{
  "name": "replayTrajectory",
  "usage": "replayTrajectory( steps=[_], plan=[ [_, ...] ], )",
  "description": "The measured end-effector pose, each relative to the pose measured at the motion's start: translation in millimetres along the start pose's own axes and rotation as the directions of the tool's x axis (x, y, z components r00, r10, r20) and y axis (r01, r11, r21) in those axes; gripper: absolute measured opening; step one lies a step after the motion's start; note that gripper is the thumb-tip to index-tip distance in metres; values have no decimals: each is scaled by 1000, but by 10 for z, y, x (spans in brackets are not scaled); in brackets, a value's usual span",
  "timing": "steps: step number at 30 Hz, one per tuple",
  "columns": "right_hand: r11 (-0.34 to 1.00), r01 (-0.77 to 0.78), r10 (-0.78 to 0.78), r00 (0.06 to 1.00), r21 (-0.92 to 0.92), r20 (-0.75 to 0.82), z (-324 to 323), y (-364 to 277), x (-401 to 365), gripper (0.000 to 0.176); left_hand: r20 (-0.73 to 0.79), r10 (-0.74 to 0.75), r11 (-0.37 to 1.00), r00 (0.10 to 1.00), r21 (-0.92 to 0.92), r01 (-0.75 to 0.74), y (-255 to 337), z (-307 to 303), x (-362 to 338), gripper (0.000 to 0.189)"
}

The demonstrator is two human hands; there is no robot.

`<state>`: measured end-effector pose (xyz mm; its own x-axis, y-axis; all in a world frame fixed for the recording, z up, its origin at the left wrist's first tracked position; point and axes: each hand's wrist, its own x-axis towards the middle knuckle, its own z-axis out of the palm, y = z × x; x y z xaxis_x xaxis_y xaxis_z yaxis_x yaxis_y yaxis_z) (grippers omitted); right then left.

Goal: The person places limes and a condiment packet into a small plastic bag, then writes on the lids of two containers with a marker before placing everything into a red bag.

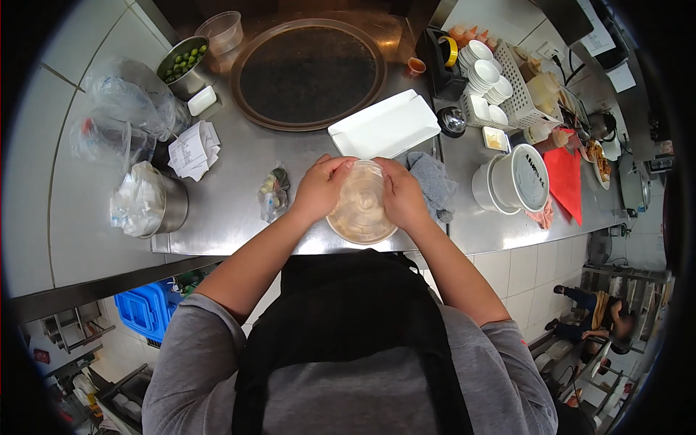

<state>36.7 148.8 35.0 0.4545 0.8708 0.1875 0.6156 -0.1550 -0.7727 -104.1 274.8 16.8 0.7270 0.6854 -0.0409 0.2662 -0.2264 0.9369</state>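
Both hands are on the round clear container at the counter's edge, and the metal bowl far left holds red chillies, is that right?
Not quite. The head view shows the metal bowl holding small green limes, not red chillies. The rest stands: the left hand and right hand are both on the round clear container at the edge of the steel counter.

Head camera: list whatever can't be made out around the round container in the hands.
All in the head view.
Container: contents are only a brownish blur through its lid.
Container rim: both sides covered by the left hand and right hand.
Paper slips: print too small to read.
Small bag: contents too small to tell.
Grey cloth: one edge hidden behind the right hand.
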Motion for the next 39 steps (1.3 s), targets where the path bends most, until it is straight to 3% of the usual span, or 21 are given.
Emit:
replayTrajectory(
  steps=[5, 7, 9, 15, 22, 24, 26, 27, 29, 30, 32, 33, 34, 35, 36, 37, 39],
  plan=[
    [997, -53, 56, 997, 57, -52, -17, -140, -36, 28, 15, 138, 988, 990, 62, -138, 163, -7, -48, 29],
    [989, -104, 111, 992, 105, -62, -3, -118, -50, 28, 61, 122, 991, 991, 49, -125, 130, -23, 3, 29],
    [996, 22, -14, 995, 81, -101, 23, -51, -37, 29, 108, 106, 993, 988, 37, -111, 134, -35, 12, 29],
    [996, 4, 1, 998, 89, -63, -5, -57, -29, 29, 111, 63, 997, 992, 33, -67, 158, -34, 41, 28],
    [992, -62, 62, 998, 109, 1, 26, 51, -13, 28, 216, -68, 996, 974, -46, 79, 64, -55, 116, 32],
    [976, -155, 145, 987, 153, 73, 3, 49, -6, 26, 236, -82, 994, 968, -47, 95, 24, -50, 117, 34],
    [950, -230, 204, 969, 210, 138, -28, 61, 10, 26, 301, -200, 932, 932, -234, 276, -22, -25, 93, 35],
    [916, -304, 255, 945, 262, 207, -48, 69, 26, 28, 301, -196, 934, 933, -234, 271, -44, 1, 82, 35],
    [890, -317, 256, 942, 328, 217, -46, 133, 34, 29, 180, -19, 951, 983, -300, 74, -92, 67, 13, 33],
    [858, -331, 257, 938, 392, 231, -28, 172, 23, 31, 183, -16, 952, 983, -299, 71, -43, 82, -44, 33],
    [804, -315, 262, 949, 504, 175, 38, 259, -22, 31, -178, 229, 971, 957, 116, -211, 157, 86, -174, 37],
    [742, -289, 270, 955, 605, 124, 50, 282, -30, 32, -178, 238, 969, 955, 114, -220, 253, 60, -245, 37],
    [750, -276, 262, 958, 601, 113, 36, 262, -32, 32, -54, 451, 827, 891, 402, -393, 359, 25, -304, 43],
    [651, -289, 315, 944, 701, 97, 17, 235, -45, 32, 123, 602, 570, 789, 626, -532, 464, 4, -348, 50],
    [541, -290, 364, 927, 789, 91, -22, 224, -24, 31, 288, 517, 580, 806, 575, -578, 578, 64, -382, 63],
    [364, -232, 354, 930, 902, 97, -90, 231, 25, 29, 320, 472, 617, 821, 546, -567, 714, 138, -426, 64],
    [455, -192, 374, 927, 869, 9, -363, 278, 281, 27, 345, 434, 649, 832, 521, -555, 796, 221, -460, 65]
  ],
)
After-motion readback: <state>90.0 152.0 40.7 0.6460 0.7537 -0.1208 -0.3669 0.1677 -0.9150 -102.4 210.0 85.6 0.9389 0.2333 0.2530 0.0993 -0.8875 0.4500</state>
